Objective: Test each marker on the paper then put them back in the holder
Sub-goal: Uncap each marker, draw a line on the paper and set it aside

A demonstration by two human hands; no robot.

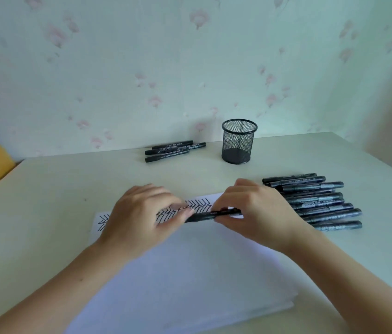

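Over white paper [190,261], both hands hold one marker [210,214] lying left-right.

Soft even daylight, greenish cast; faint shadows right of holder [239,141]; overall mild blur; wide-angle bending toward edges beyond holder.

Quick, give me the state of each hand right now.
Left hand: fingers pinch one end of the black marker held over the paper.
Right hand: fingers grip the same marker at its other end.
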